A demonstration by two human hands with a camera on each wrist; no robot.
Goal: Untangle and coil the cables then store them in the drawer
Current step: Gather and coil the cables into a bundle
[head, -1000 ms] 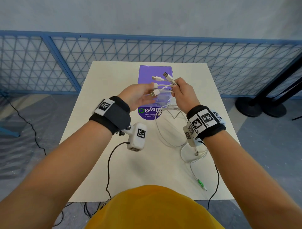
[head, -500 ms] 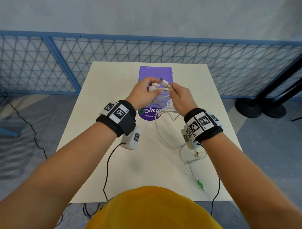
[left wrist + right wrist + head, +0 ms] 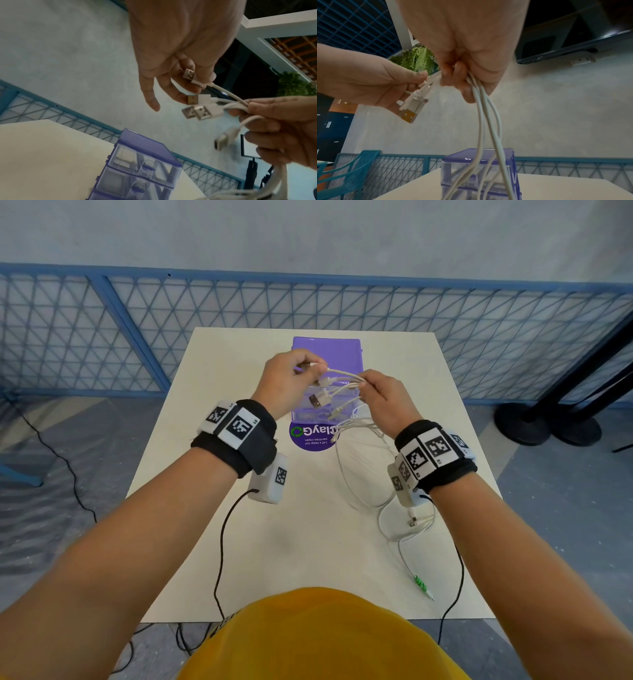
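Note:
Several white USB cables (image 3: 342, 381) are bunched in my right hand (image 3: 380, 398), which grips them above the purple drawer unit (image 3: 325, 350). Their plug ends (image 3: 202, 111) fan out leftward. My left hand (image 3: 291, 378) pinches one USB plug (image 3: 190, 75) between thumb and fingers and holds its cable taut toward the right hand (image 3: 281, 121). From the right hand (image 3: 464, 75) the cables (image 3: 488, 121) hang down to loose loops (image 3: 363, 474) on the table. The drawer unit (image 3: 479, 170) has clear drawers, all closed.
A white table (image 3: 239, 508) holds a round purple sticker (image 3: 311, 436) in front of the drawers. One cable tail with a green-tipped plug (image 3: 421, 583) lies near the front right. Black wrist-camera leads (image 3: 222, 542) trail off the front edge. A blue mesh fence (image 3: 102, 337) stands behind.
My left hand has taken hold of one plug and drawn it up and leftward, away from the bundle. The right hand has kept its grip on the bunch in nearly the same place.

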